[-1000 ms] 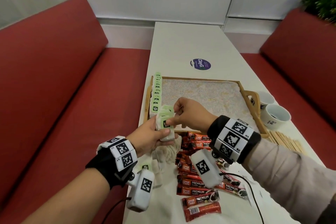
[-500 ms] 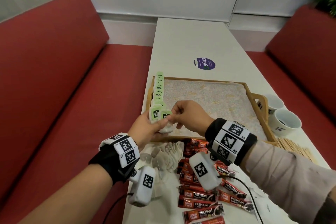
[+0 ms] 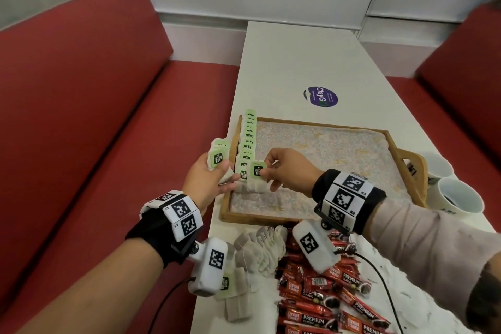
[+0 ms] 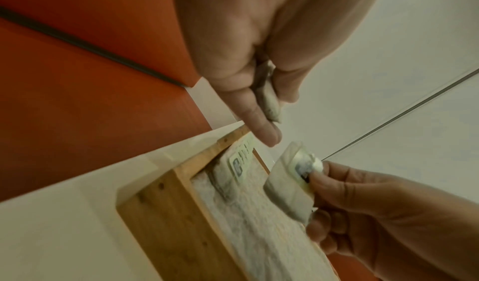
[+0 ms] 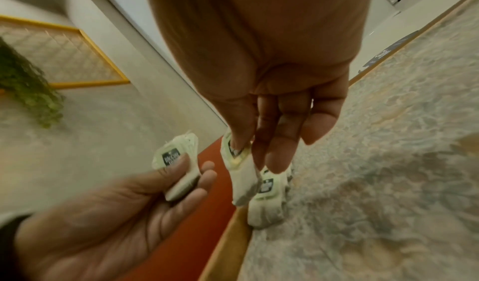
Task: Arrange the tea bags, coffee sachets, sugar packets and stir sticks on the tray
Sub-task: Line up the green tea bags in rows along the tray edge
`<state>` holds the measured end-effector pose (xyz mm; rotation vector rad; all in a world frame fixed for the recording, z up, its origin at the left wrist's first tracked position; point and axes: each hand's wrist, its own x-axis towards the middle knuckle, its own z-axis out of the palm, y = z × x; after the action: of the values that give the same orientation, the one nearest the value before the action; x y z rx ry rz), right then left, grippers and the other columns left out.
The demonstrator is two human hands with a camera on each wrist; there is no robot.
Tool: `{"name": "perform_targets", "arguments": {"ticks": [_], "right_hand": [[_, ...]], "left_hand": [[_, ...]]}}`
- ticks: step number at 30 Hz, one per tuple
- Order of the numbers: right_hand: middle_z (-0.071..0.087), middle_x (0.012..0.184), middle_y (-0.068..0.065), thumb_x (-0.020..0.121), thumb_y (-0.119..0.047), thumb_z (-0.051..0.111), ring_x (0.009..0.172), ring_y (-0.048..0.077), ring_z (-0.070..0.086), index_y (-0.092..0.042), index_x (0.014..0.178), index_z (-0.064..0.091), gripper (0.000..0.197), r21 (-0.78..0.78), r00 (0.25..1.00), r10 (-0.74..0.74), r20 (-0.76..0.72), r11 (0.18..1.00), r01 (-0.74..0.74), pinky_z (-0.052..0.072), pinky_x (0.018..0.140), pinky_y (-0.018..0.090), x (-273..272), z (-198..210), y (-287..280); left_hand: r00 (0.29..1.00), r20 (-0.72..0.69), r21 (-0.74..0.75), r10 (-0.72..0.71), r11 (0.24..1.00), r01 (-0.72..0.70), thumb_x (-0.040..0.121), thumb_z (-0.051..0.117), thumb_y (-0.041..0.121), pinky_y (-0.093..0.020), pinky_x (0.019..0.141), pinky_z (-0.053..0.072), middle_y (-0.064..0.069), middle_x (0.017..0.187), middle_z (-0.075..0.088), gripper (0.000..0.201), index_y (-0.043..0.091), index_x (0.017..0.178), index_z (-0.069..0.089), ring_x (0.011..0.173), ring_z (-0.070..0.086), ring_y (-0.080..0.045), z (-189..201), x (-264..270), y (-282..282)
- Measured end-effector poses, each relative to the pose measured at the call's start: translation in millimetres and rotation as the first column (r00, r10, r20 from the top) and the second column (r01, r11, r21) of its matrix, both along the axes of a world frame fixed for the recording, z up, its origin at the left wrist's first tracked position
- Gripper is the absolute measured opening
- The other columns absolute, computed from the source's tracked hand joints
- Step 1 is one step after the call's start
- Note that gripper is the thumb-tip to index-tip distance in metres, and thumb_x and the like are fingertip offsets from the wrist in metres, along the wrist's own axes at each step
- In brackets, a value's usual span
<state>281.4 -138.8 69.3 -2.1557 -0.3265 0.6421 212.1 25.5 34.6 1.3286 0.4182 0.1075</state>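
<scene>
A single tea bag [image 3: 256,177] hangs pinched by its green tag in the right hand [image 3: 287,171], just above the near end of the row of tea bags [image 3: 248,144] along the tray [image 3: 271,218]'s left edge. The left hand [image 3: 208,179] grips a small stack of tea bags [image 3: 218,157] beside the tray (the right wrist view shows its thumb pressing the top tag). Only the head view shows loose tea bags [image 3: 260,249] and coffee sachets [image 3: 325,298] on the counter [image 3: 284,62].

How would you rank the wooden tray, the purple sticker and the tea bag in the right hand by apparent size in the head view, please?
1. wooden tray
2. purple sticker
3. tea bag; close to the sticker in apparent size, and nearer the camera, so unsure.
</scene>
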Motion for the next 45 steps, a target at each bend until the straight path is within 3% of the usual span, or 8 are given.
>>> {"name": "perform_targets", "arguments": {"ticks": [6, 11, 21, 26, 29, 32, 39, 45], "right_hand": [[0.067, 0.075, 0.004, 0.089, -0.007, 0.064, 0.047, 0.009, 0.061, -0.011, 0.083, 0.051, 0.015, -0.051, 0.985, 0.105, -0.138, 0.992, -0.113, 0.04, 0.042, 0.016, 11.8, -16.4, 13.6], [0.068, 0.081, 0.01, 0.094, -0.01, 0.057, 0.05, 0.011, 0.059, -0.011, 0.086, 0.054, 0.008, -0.09, 0.956, 0.171, -0.239, 0.976, -0.197, 0.042, 0.048, 0.02, 18.7, -26.4, 23.5], [0.068, 0.066, 0.006, 0.098, -0.009, 0.049, 0.045, 0.012, 0.061, -0.011, 0.082, 0.053, 0.017, -0.059, 0.923, 0.101, -0.371, 0.99, -0.132, 0.043, 0.042, 0.019, 23.0, -41.1, 29.3], [0.066, 0.067, 0.009, 0.096, -0.012, 0.052, 0.046, 0.018, 0.058, -0.009, 0.079, 0.056, 0.018, -0.169, 0.942, 0.11, -0.317, 0.971, -0.17, 0.046, 0.049, 0.027, 22.3, -39.0, 34.6], [0.064, 0.069, 0.01, 0.09, -0.014, 0.058, 0.055, 0.024, 0.059, -0.012, 0.069, 0.055, 0.021, -0.29, 0.971, 0.175, -0.161, 0.932, -0.216, 0.048, 0.053, 0.03, 22.7, -35.1, 36.8], [0.058, 0.066, 0.005, 0.084, -0.015, 0.068, 0.059, 0.022, 0.056, -0.015, 0.068, 0.049, 0.024, -0.296, 0.975, 0.215, -0.053, 0.929, -0.221, 0.048, 0.057, 0.032, 23.1, -32.4, 39.1], [0.064, 0.079, 0.007, 0.081, -0.015, 0.07, 0.073, 0.02, 0.059, -0.01, 0.085, 0.064, 0.009, -0.298, 0.951, 0.299, -0.079, 0.903, -0.309, 0.052, 0.072, 0.034, 23.2, -38.2, 44.3], [0.066, 0.08, 0.007, 0.08, -0.013, 0.071, 0.074, 0.021, 0.062, -0.017, 0.071, 0.061, 0.014, -0.293, 0.959, 0.273, -0.08, 0.913, -0.284, 0.054, 0.073, 0.035, 21.8, -39.8, 43.3]], "left_hand": [[1.0, -0.007, -0.015, 0.014, 1.0, -0.014, 0.098, 0.048, 0.01, -0.022, 0.058, 0.057, -0.008, 0.095, 0.062, 0.009, 0.017, 0.1, 0.051, 0.068, 0.068, -0.013, -7.2, 7.0, 6.9], [0.999, -0.037, -0.031, 0.004, 0.999, -0.006, 0.097, 0.048, 0.011, -0.027, 0.066, 0.059, -0.005, 0.095, 0.063, 0.009, 0.018, 0.098, 0.052, 0.067, 0.07, -0.011, -15.1, 8.4, 13.1], [0.997, -0.072, -0.025, -0.008, 1.0, 0.006, 0.097, 0.049, 0.01, -0.023, 0.063, 0.059, -0.005, 0.094, 0.063, 0.01, 0.02, 0.095, 0.051, 0.067, 0.069, -0.01, -16.4, 10.3, 16.9], [0.996, -0.084, -0.015, -0.02, 1.0, 0.019, 0.097, 0.049, 0.011, -0.025, 0.064, 0.058, -0.004, 0.092, 0.063, 0.009, 0.02, 0.097, 0.051, 0.066, 0.069, -0.009, -17.7, 11.4, 17.4], [0.996, -0.089, -0.025, -0.02, 1.0, 0.018, 0.097, 0.049, 0.012, -0.024, 0.061, 0.058, -0.004, 0.09, 0.062, 0.007, 0.018, 0.097, 0.052, 0.064, 0.069, -0.009, -16.4, 12.3, 17.9], [0.995, -0.097, -0.047, -0.024, 0.999, 0.019, 0.097, 0.049, 0.012, -0.021, 0.056, 0.057, -0.006, 0.09, 0.061, 0.005, 0.017, 0.097, 0.052, 0.063, 0.066, -0.01, -14.6, 13.2, 17.6], [0.995, -0.094, -0.032, -0.037, 0.999, 0.035, 0.098, 0.048, 0.014, -0.02, 0.054, 0.056, -0.008, 0.09, 0.06, 0.01, 0.008, 0.106, 0.051, 0.066, 0.064, -0.013, -12.4, 17.2, 11.6], [0.994, -0.104, -0.03, -0.026, 0.999, 0.023, 0.099, 0.045, 0.011, -0.019, 0.052, 0.054, -0.007, 0.091, 0.059, 0.013, 0.006, 0.11, 0.049, 0.068, 0.062, -0.015, -10.3, 18.5, 8.4]]}}
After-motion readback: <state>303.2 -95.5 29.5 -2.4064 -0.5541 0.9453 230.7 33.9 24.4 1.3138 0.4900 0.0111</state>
